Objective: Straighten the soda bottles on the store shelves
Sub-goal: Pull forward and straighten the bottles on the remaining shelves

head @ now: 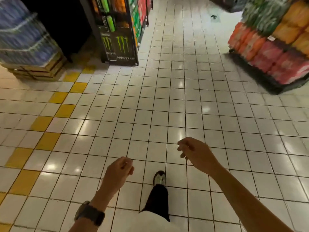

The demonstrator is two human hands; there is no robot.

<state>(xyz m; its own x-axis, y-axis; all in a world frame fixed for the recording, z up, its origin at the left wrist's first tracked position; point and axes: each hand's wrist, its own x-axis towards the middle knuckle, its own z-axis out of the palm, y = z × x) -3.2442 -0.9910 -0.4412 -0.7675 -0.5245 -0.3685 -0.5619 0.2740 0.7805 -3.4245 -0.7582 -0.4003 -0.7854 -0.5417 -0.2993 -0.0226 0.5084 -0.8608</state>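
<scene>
We look down at a white tiled floor (150, 101) crossed by a diagonal run of yellow tiles (65, 111). Our left hand (119, 171) and right hand (194, 153) hang in front of us, well apart from any shelf, the fingers of each loosely curled and grasping nothing. A dark watch (90, 213) sits on the left wrist, and one shoe (160, 178) steps forward between the arms. The soda bottles (264, 51) are far ahead on the right: blurred orange, red, green and yellow rows on a low black stand (260, 81). More drinks line a shelf (140, 19) ahead on the left, behind a black energy-drink display (119, 41). At the far left, blurred blue packs (21, 34) are stacked on wooden pallets (38, 69).
</scene>
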